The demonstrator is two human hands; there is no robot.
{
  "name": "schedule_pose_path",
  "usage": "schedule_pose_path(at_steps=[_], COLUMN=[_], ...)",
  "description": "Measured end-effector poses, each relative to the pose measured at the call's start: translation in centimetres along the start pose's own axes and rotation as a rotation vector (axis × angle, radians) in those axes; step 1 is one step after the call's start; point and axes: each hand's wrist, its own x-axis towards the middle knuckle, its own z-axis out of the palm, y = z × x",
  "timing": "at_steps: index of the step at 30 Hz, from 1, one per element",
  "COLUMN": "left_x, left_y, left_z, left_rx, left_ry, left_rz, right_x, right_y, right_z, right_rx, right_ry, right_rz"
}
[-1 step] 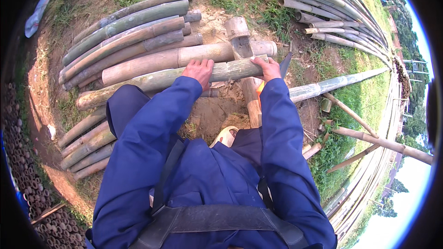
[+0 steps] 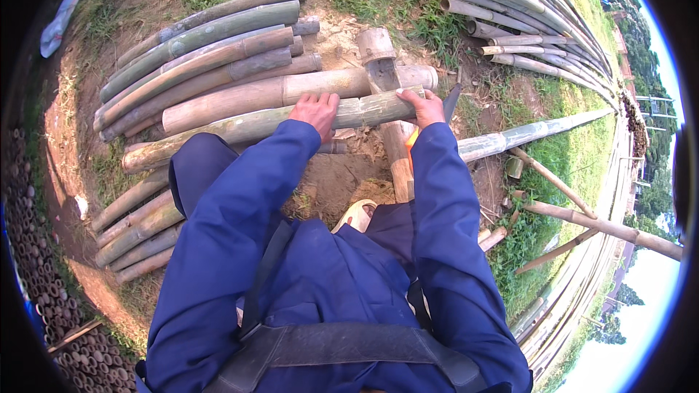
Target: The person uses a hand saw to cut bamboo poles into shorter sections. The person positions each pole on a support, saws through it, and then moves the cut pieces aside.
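Observation:
A greenish bamboo pole [image 2: 247, 125] lies across in front of me, its right end over a thicker pale bamboo piece that stands crosswise. My left hand [image 2: 317, 112] is closed over the pole from above, left of a node. At the pole's right end, my right hand [image 2: 427, 109] grips it, thumb on top near the cut edge. A dark pointed blade [image 2: 452, 101] sticks out just right of that hand. Something orange [image 2: 413, 137] shows under the right wrist; whether it joins the blade or is held too is hidden. A notched upright bamboo piece [image 2: 376, 45] stands just beyond.
Several cut bamboo lengths [image 2: 211, 33] lie side by side at the left, with more [image 2: 142, 236] by my left knee. Long poles [image 2: 510, 0] are stacked at the far right. One long pole [image 2: 531, 133] and slanting props [image 2: 597, 222] extend rightward. Stacked bamboo ends [image 2: 80, 342] fill the lower left.

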Motion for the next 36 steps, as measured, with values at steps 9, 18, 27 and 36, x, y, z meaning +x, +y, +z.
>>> schedule_pose_path(at_steps=[9, 18, 27, 36], left_x=[0.1, 0.1, 2.2, 3.1], left_y=[-0.4, -0.2, -2.1, -1.8], left_z=[-0.3, -0.3, -2.0, -1.1], left_rx=[-0.005, 0.003, -0.053, -0.072], left_ry=[0.031, 0.041, 0.065, 0.031], left_rz=[-0.022, -0.016, -0.079, -0.096], right_x=[0.6, -3.0, -6.6, -7.8], right_y=[-1.2, -4.2, -4.3, 1.7], right_z=[0.7, 2.1, 4.8, -12.6], right_rx=[-0.261, -0.516, -0.688, -0.273], right_ry=[0.155, 0.247, 0.351, 1.068], right_rz=[-0.122, -0.206, -0.700, -0.627])
